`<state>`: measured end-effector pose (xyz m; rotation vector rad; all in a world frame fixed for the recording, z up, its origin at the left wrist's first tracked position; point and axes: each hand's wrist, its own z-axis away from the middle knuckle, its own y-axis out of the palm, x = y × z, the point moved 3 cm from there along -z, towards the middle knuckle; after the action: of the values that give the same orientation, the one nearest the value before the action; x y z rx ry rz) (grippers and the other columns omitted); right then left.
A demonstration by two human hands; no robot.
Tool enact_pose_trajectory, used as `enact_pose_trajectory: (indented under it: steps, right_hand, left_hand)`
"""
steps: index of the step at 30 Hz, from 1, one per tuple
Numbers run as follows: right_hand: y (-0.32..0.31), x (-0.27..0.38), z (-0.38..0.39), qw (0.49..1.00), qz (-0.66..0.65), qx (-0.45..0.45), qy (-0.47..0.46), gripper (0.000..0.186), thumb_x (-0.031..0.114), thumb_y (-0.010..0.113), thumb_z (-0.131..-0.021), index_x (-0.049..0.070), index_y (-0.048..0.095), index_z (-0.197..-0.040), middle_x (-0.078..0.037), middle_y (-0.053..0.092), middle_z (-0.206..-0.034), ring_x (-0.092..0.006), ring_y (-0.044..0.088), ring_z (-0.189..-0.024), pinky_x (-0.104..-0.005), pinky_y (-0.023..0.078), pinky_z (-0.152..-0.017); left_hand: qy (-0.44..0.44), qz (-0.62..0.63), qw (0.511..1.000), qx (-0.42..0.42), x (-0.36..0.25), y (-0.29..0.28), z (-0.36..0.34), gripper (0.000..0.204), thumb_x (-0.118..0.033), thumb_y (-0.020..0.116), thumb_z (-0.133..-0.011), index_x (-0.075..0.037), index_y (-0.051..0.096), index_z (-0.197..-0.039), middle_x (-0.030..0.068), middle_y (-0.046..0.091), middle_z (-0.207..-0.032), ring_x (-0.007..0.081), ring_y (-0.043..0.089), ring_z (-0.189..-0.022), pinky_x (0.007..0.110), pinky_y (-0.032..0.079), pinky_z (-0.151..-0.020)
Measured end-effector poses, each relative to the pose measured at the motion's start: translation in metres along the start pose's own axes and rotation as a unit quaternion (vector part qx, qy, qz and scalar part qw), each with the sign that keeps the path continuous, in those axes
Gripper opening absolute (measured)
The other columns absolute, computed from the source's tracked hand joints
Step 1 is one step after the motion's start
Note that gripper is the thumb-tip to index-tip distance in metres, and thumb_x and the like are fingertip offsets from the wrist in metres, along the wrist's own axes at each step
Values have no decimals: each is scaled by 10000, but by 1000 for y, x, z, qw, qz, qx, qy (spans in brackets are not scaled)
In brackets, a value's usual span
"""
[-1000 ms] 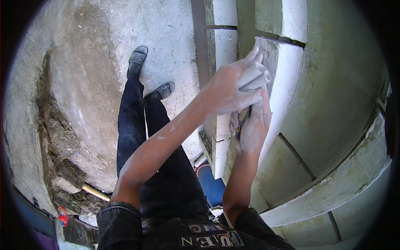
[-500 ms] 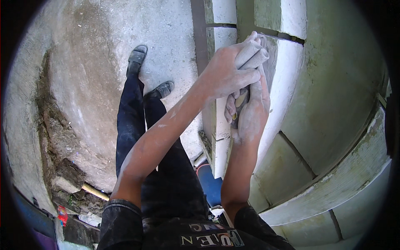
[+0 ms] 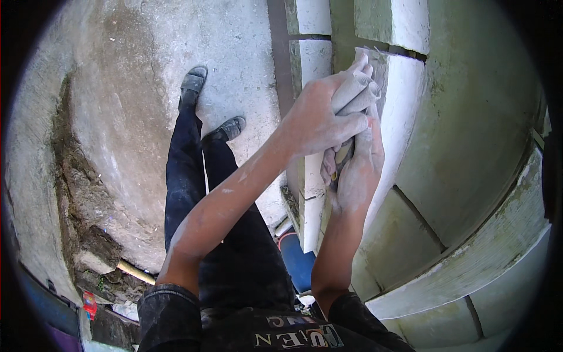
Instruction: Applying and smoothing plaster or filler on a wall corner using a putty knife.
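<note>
My left hand (image 3: 328,114), coated in pale dust, reaches across with its fingers curled and closed at the top of a low wall. My right hand (image 3: 356,179) is just below and against it, its fingers wrapped round a dark tool with a yellowish, worn-looking handle (image 3: 345,154). Most of that tool is hidden by both hands, so its kind does not show. What the left fingers press on is covered too. Past the fingertips, a strip of grey surface (image 3: 380,79) runs along the white-coated wall top (image 3: 403,88).
Left of the wall lies a rough concrete floor (image 3: 135,117), where my sandalled feet stand. A blue container (image 3: 297,264) is low beside the wall. At right are greenish slab panels (image 3: 463,146) and a curved pale ledge (image 3: 469,258). Rubble (image 3: 97,249) lies at lower left.
Both hands have slid a short way along the wall top toward me, staying together. The fingers remain closed, and a little more of the grey strip shows beyond them.
</note>
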<state>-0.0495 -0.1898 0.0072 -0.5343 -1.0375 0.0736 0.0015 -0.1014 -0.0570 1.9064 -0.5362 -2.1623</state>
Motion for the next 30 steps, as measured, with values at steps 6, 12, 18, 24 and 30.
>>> enact_pose_trajectory:
  steps: [6, 12, 18, 24, 30]
  right_hand:
    - [19, 20, -3, 987, -138, 19, 79, 387, 387, 411, -1098, 44, 584, -1143, -1, 544, -729, -38, 453, -521, -204, 361, -447]
    - [18, 20, 8, 985, -155, 15, 75, 400, 373, 418, -1097, 23, 537, -1249, -4, 539, -708, -41, 458, -491, -204, 361, -423]
    - [10, 16, 17, 986, -161, 0, 44, 382, 373, 432, -1093, 25, 523, -1220, -13, 530, -669, -59, 451, -439, -213, 362, -385]
    - [9, 15, 17, 989, -123, -12, 88, 330, 366, 422, -1097, 58, 526, -1041, -11, 506, -629, -66, 436, -414, -225, 346, -357]
    - [8, 14, 19, 993, -111, -11, 41, 371, 405, 413, -1093, 58, 531, -1035, 2, 483, -606, -58, 429, -411, -219, 328, -346]
  left_hand:
    - [-117, -15, 991, 71, -12, -10, -16, 476, -163, 707, -778, 33, 624, -1204, 130, 706, -1072, 186, 664, -922, 327, 517, -845]
    - [-26, 29, 998, 56, -6, 0, 0, 709, -70, 699, -757, 44, 501, -1429, 187, 477, -1525, 216, 492, -1374, 331, 342, -1150]
    - [-32, 34, 997, 67, -7, 3, 7, 657, -40, 688, -762, 30, 541, -1398, 181, 503, -1507, 228, 497, -1371, 347, 343, -1154]
    - [-76, 62, 992, 86, -2, -2, 0, 721, -58, 712, -753, -9, 514, -1445, 184, 498, -1510, 222, 477, -1391, 342, 328, -1164]
    - [-51, 0, 994, 97, 1, 3, 10, 702, -115, 670, -759, -11, 526, -1438, 167, 506, -1509, 207, 505, -1360, 334, 339, -1156]
